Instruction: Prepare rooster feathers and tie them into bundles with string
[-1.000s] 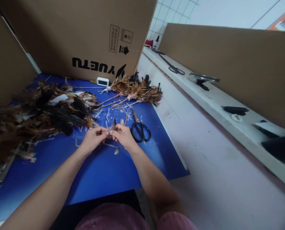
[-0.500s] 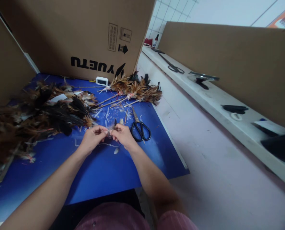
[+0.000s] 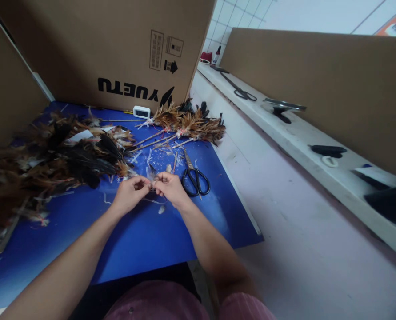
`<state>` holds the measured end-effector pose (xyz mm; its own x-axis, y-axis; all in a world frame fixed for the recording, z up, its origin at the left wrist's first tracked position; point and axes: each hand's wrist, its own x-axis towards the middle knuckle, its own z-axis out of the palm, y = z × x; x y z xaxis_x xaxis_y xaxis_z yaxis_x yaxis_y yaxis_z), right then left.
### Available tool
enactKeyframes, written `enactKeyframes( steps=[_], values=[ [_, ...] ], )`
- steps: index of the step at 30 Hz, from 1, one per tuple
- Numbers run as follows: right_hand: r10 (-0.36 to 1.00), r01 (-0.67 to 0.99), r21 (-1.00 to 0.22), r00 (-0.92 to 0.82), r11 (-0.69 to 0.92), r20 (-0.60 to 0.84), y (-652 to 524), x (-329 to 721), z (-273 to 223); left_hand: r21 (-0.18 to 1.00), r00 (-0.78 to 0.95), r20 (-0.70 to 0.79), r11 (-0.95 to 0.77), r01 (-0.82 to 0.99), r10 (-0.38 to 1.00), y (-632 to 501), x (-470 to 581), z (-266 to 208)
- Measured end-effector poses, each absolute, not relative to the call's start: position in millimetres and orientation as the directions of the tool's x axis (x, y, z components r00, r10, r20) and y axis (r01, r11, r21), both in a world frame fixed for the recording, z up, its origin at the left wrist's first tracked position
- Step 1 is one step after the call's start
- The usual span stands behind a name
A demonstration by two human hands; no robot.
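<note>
Over the blue table my left hand [image 3: 131, 194] and my right hand [image 3: 170, 189] meet almost fingertip to fingertip, both in a pinch. A small pale feather [image 3: 151, 172] with a dark tip stands up between them, at my right fingertips. What my left finger and thumb hold is too small to make out. Below the hands a thin clear strip [image 3: 156, 202] loops across the table. Black-handled scissors [image 3: 195, 181] lie just right of my right hand. A loose bit of pale fluff [image 3: 162, 209] rests nearer to me.
A big heap of brown and black feathers [image 3: 67, 151] covers the left side. Feather bundles on sticks [image 3: 191, 124] lie at the back, beside a small white digital display [image 3: 141, 112]. Cardboard [image 3: 118, 49] stands behind. On the right ledge are more scissors [image 3: 244, 94].
The small feather has turned from leaning right to standing more upright. My left fingertips have shifted slightly to the right. The things on the table lie as before.
</note>
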<state>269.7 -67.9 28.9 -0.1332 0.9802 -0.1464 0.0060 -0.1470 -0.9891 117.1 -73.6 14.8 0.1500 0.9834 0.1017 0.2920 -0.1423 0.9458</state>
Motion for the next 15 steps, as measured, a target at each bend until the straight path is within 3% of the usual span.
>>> enactKeyframes(
  steps=[15],
  values=[
    [0.980, -0.067, -0.989, -0.160, -0.130, -0.118, -69.2, 270.8, 30.4, 0.938, 0.163, 0.117, -0.163, 0.306, 0.980, -72.4, 115.9, 12.0]
  ],
)
